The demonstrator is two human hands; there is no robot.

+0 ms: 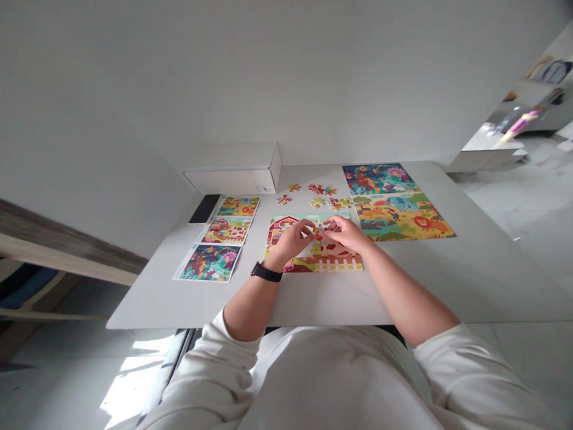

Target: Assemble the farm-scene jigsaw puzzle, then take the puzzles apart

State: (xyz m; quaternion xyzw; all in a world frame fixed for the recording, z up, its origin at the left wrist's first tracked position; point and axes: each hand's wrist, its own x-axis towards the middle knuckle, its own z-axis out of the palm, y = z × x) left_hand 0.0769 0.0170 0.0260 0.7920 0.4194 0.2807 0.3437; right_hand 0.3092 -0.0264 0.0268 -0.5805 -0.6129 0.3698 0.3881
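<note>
A farm jigsaw puzzle [340, 264], partly put together, lies in front of me with a red barn, a spotted cow and a white fence on it. Above its middle, my left hand [293, 240] is closed, thumb and fingertips at a small puzzle piece [318, 232]. From the other side my right hand [347, 233] pinches the same piece. Fingers partly cover the piece and the picture below. Behind the puzzle, several loose puzzle pieces [317, 203] are scattered on the white table [313, 301].
To the right lie two finished puzzles, a dark forest [378, 178] and a savanna [403, 216]. Three picture cards [226, 230] line the left side beside a black phone [205, 209]. A white box [233, 170] stands at the back against the wall.
</note>
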